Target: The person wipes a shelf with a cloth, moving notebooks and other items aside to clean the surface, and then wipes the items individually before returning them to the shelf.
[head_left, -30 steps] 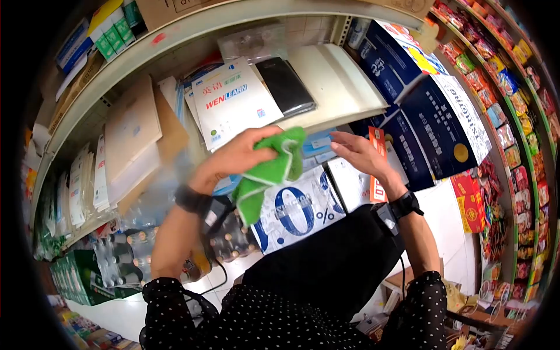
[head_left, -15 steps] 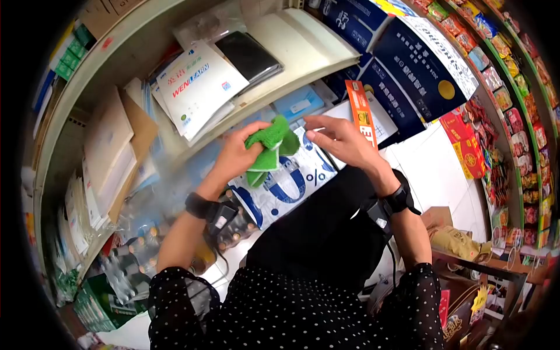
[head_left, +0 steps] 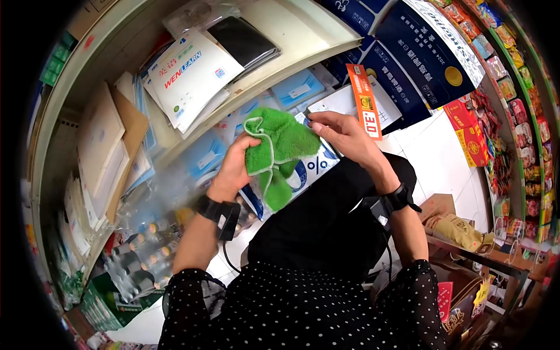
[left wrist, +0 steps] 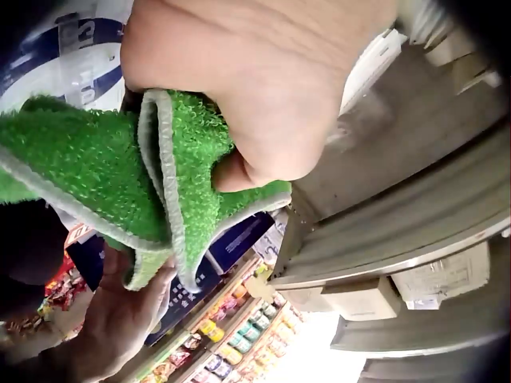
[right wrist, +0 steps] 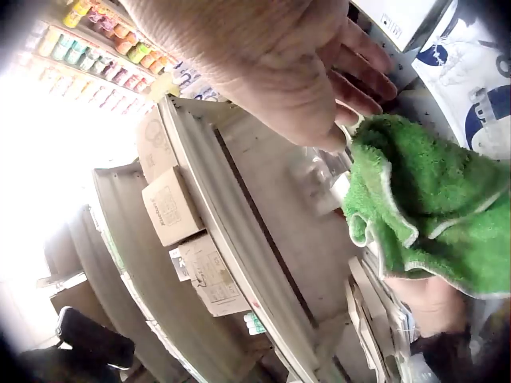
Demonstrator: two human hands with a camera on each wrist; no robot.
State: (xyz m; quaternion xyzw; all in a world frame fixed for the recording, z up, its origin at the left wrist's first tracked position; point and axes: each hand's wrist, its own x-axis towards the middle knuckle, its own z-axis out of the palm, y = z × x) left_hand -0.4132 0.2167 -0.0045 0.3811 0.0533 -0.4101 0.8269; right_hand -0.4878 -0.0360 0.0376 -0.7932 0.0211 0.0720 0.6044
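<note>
the left hand [head_left: 233,165] pinches a green cloth [head_left: 283,139] at its left side, thumb lying over the folds. most of the cloth spreads out to the right of that grip, between the two hands, with one flap hanging down in front of a white and blue box [head_left: 318,167]. the right hand [head_left: 351,139] is at the cloth's other edge; whether it grasps it, i cannot tell.

Head view facing down, close wrist views, seemingly sideways, all sharing green cloth [head_left: 284,137]
</note>
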